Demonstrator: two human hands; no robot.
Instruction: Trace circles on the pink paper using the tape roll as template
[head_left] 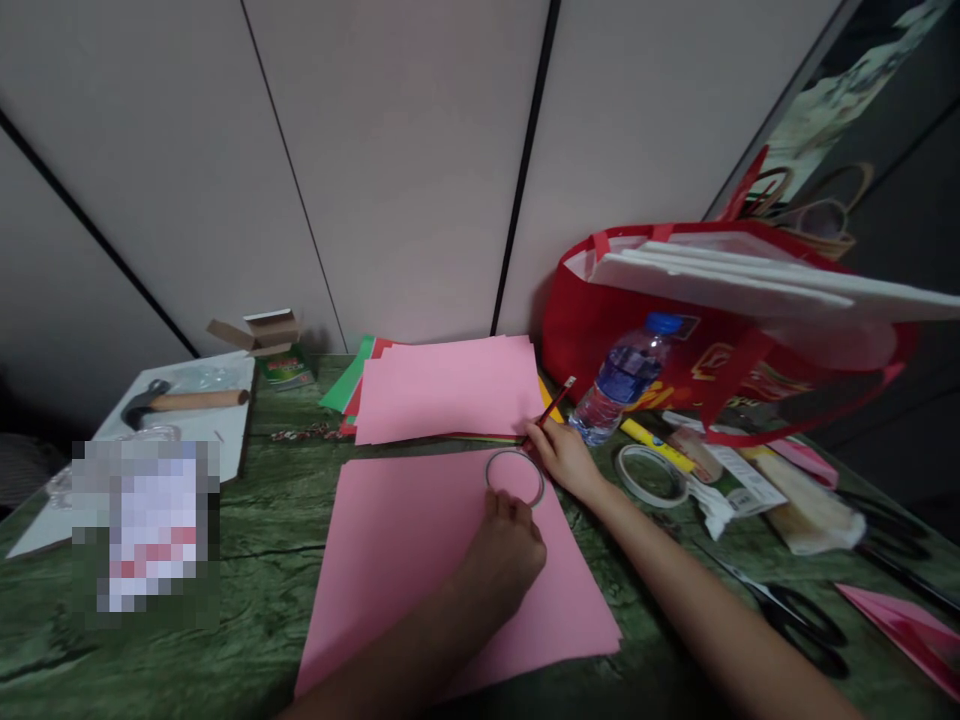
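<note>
Left hand (504, 552) lies palm-down on the pink sheet (420, 560), fingertips pressed on the near edge of a clear tape ring (514, 477), pinning it flat to the paper. Right hand (564, 455) pinches a red pencil (553, 405) with its tip down at the ring's far right edge, touching or nearly so; too small to say which.

Around the grip: just past the ring there's a stack of pink paper (450, 390), with green and red sheets (351, 385) poking out on its left side. Right of the pencil hand, very close, a water bottle (622, 385) lies tilted, and a second tape roll (651, 475) sits flat just beside the wrist. Behind those is a big red bag (600, 320) with white boards (750, 280) sticking out over the table. A yellow stick-like thing (656, 445) lies between bottle and roll; can't tell what it is. Further right, black scissors (795, 615) lie near the right forearm, plus a pile of packets and wrappers (780, 490) I can't really sort out, it's dim over there. A pink folded piece (900, 625) is cut off at the right edge.

Way off to the left of the hands: a hammer (180, 402) on a white board (225, 430), a small open cardboard box (262, 332) by a green packet (286, 368), and a blurred-out patch covering whatever's in front of it. Everything's on a green marbled table (262, 560).

Left palm hides the paper under it, and both forearms run out of the bottom of the shot.
</note>
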